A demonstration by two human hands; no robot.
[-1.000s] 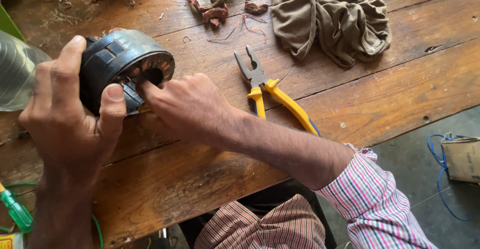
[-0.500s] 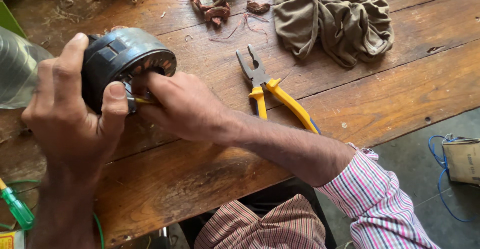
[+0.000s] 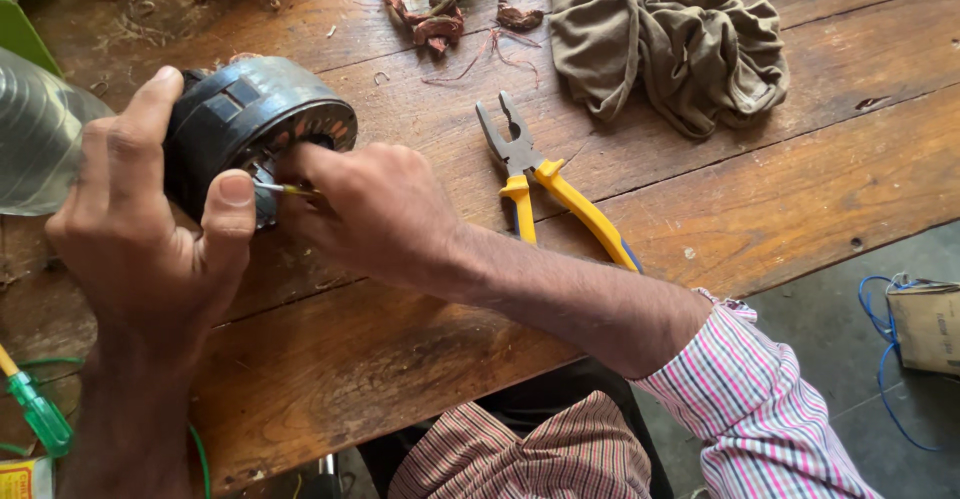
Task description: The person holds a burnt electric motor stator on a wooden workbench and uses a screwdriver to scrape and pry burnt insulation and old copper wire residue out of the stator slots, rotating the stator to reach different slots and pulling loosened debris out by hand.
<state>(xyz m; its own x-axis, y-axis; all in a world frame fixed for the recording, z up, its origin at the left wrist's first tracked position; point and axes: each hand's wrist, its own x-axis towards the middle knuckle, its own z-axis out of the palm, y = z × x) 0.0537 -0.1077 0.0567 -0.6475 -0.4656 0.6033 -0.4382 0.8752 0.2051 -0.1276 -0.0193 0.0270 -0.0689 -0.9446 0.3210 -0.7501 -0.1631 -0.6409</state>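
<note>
The motor stator (image 3: 255, 124) is a dark round ring, tipped on its side on the desk (image 3: 700, 209), its open face with copper-coloured windings turned toward the right. A thin yellow-handled tool (image 3: 290, 190) pokes its metal tip into the lower rim of that face, lying almost level.

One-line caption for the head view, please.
Left hand steadies a motor stator on a wooden bench; right hand works a thin tool into it.
</note>
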